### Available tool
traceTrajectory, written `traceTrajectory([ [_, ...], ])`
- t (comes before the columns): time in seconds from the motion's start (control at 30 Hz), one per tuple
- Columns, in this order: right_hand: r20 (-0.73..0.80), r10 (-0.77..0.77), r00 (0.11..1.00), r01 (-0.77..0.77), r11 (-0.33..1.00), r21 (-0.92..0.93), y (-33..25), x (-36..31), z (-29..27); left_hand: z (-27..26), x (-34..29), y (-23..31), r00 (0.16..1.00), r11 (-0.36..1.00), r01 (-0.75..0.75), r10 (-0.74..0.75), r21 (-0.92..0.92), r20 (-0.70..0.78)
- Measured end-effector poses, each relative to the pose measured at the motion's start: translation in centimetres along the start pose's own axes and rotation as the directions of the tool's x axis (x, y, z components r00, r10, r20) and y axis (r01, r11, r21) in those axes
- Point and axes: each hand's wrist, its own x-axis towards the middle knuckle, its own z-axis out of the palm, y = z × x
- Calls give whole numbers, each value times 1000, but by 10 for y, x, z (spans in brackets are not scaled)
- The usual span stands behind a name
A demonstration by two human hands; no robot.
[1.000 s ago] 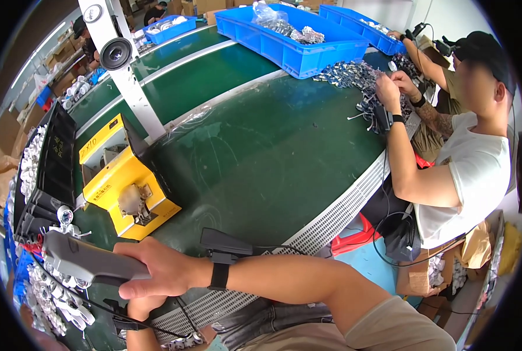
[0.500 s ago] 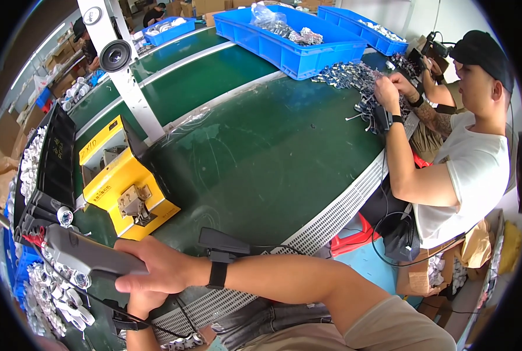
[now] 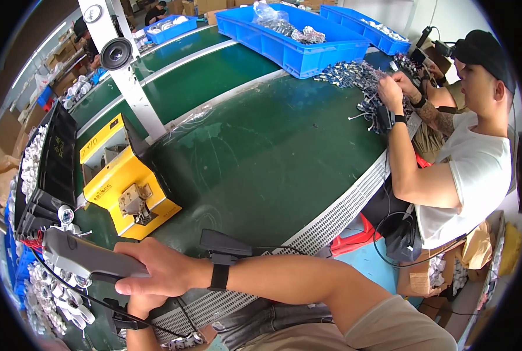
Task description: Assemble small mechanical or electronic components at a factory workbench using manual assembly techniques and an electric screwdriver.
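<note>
My right hand (image 3: 162, 268) is wrapped around the near end of a long dark grey handheld device (image 3: 91, 255) at the lower left. Red wires (image 3: 34, 241) show at the device's far end, and a black cable runs below it. Of my left hand (image 3: 147, 302) only the wrist side shows, under my right hand; its fingers are hidden. Black straps with small boxes sit on both my wrists. White round parts with cables (image 3: 68, 301) lie in a heap below and beside the device. Just beyond my hands stands a yellow machine (image 3: 129, 190) with a metal fixture on its front.
A black crate (image 3: 56, 169) of white parts stands at the left, near a white post (image 3: 129, 88). To the right, a person in a white shirt (image 3: 477, 158) handles small parts from a pile (image 3: 360, 82) on the green table (image 3: 261, 152). Blue bins (image 3: 290, 50) stand at the back.
</note>
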Motion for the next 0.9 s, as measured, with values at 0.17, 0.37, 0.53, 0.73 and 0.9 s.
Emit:
traceTrajectory([
  [0.17, -2, 3, 1000, -3, 1000, -9, 2, -1, 2, 1, 10, 39, 999, 999, -12, 14, -50, 37],
  [0.37, -9, 8, 1000, -8, 1000, -25, 1, -1, 1, 3, 12, 47, 998, 993, -42, 47, -114, 42],
  [0.53, 44, 20, 999, -18, 999, -51, -3, 0, -2, 1, 10, 44, 997, 996, -55, 59, -70, 57],
  [0.73, -39, -71, 997, 70, 997, -18, 3, -1, 4, 1, 14, 48, 997, 996, -45, 50, -79, 66],
  [0.9, 43, -39, 998, 39, 999, 0, -3, -1, -2, 0, 14, 54, 997, 996, -29, 35, -84, 71],
])
